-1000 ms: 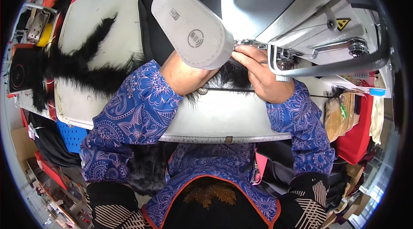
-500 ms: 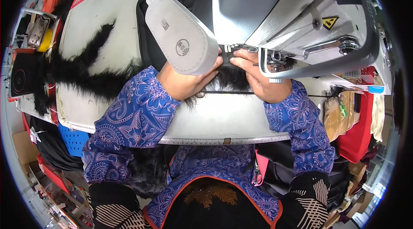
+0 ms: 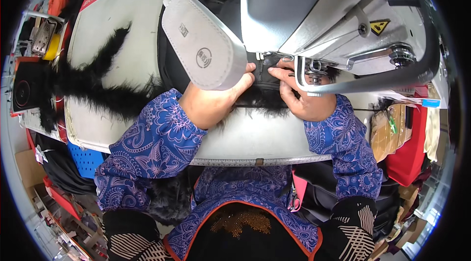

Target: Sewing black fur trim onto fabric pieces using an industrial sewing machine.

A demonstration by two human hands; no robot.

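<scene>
At the grey sewing machine, black fabric with a seam lies below the needle area, with black fur along its near edge. My left hand, partly covered by a pale grey hanging device, holds the fabric with fingertips close beside the presser foot. My right hand holds it from the other side, index finger pressing near the foot and lower fingers bent. Some fingertips and the needle itself are hard to make out.
Black fur strips lie across the white tabletop at left, near a black speaker-like box. A ruler strip runs along the front edge. A blue perforated bin is lower left, a red bin right.
Both hands have moved down toward my body, and more of the dark seam shows between my fingertips at the foot. The view has also shifted slightly.
</scene>
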